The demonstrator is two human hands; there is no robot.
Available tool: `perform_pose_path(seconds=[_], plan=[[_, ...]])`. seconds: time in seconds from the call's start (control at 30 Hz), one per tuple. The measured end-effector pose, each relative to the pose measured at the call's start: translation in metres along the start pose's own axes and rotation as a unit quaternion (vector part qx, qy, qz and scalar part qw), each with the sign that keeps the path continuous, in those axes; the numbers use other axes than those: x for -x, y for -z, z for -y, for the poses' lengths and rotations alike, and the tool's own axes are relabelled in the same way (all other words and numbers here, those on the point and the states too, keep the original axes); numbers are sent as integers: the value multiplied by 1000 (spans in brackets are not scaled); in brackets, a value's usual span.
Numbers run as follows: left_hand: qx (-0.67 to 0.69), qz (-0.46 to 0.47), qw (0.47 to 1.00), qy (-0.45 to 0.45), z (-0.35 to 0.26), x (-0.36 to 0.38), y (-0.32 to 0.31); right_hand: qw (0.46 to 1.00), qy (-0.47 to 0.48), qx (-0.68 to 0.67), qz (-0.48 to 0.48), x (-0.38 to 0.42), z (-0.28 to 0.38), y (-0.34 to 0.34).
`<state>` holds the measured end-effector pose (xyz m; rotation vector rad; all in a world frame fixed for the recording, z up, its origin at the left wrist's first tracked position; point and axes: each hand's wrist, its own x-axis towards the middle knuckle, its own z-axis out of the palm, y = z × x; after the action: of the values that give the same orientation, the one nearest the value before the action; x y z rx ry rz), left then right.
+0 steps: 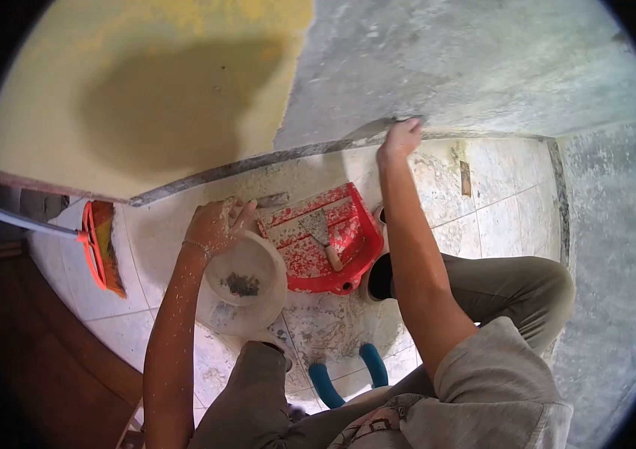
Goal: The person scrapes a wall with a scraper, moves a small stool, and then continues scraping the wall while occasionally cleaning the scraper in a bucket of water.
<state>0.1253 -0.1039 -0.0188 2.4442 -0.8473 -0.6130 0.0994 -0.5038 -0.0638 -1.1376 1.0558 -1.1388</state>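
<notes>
My right hand (401, 138) is at the foot of the grey wall (437, 67), its fingers closed round a small dark thing I cannot make out. My left hand (217, 223), specked with white bits, hangs over the rim of a whitish bucket (275, 299), fingers spread and nothing visible in them. Some grey material (243, 283) lies in the bucket. Right of it sits a red dustpan (370, 243) splashed with white. A scraper with a wooden handle (333, 258) rests in the dustpan. A second grey tool (271, 200) lies near its upper left edge.
An orange broom (93, 247) stands on the tiled floor at the left. Two teal curved tubes (324, 385) are between my legs. The yellow wall (41, 112) meets the grey one above. A brown wooden surface (48, 352) fills the lower left.
</notes>
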Motion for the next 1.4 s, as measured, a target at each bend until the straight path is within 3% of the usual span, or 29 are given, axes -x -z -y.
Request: perform_pose_path(seconds=[0.07, 0.1, 0.17, 0.2, 0.27, 0.33, 0.4, 0.43, 0.53, 0.63, 0.67, 0.73, 0.77, 0.87, 0.93, 1.03, 1.07, 1.13, 1.27, 1.33, 1.4], plan=[[5, -7, 1000, -10, 5, 0, -2, 997, -13, 57, -59, -38, -54, 1], [-7, -7, 1000, -16, 9, 0, -6, 997, -9, 53, -62, -43, -38, 5], [-16, -9, 1000, -22, 11, -3, -5, 998, -31, -23, 45, -37, 16, 9], [7, -19, 1000, -10, 7, -3, -2, 992, 69, -47, 97, -27, 44, 13], [29, -6, 1000, -4, -1, 1, -5, 970, 188, 153, 31, 8, 87, 3], [55, 1, 998, 6, -3, -2, 0, 961, 197, 193, 24, 75, 112, -22], [44, 4, 999, 2, -4, 0, 0, 898, 393, 183, -71, 83, 62, -40], [38, 5, 999, 4, -5, -1, 1, 898, 395, 179, -77, 72, 45, -35], [22, 0, 1000, -4, -5, 0, 1, 958, 147, 238, -56, 37, 38, -23], [34, -7, 999, -4, -4, -1, -1, 962, 216, 154, -70, 62, 129, -36], [36, -3, 999, -5, -4, 0, -3, 961, 216, 158, -73, 74, 127, -36], [33, 1, 999, -10, -3, -2, -1, 934, 327, 135, -40, 107, 119, -54], [31, -5, 999, -13, -4, -3, 0, 934, 331, 129, -41, 108, 102, -51], [7, -11, 1000, -7, -3, -1, -1, 940, 302, 161, 1, 90, 49, -33], [19, -17, 1000, -9, -4, 1, 0, 951, 171, 256, -19, 58, 54, -25], [32, 14, 999, 4, -1, -1, 0, 979, 130, 146, 58, 126, 169, -42], [32, 18, 999, 5, -1, 1, -2, 979, 127, 149, 58, 138, 157, -48], [19, 24, 999, 19, -3, -2, 1, 883, 444, 151, 1, 161, 122, -71], [22, 13, 1000, 17, -4, 1, 3, 876, 444, 161, 96, 160, 48, -48], [34, 9, 999, -3, -1, 0, 1, 915, 344, 135, 165, 152, 45, -35], [29, 11, 999, 8, -8, 1, 5, 913, 364, 141, 122, 155, 65, -46]])
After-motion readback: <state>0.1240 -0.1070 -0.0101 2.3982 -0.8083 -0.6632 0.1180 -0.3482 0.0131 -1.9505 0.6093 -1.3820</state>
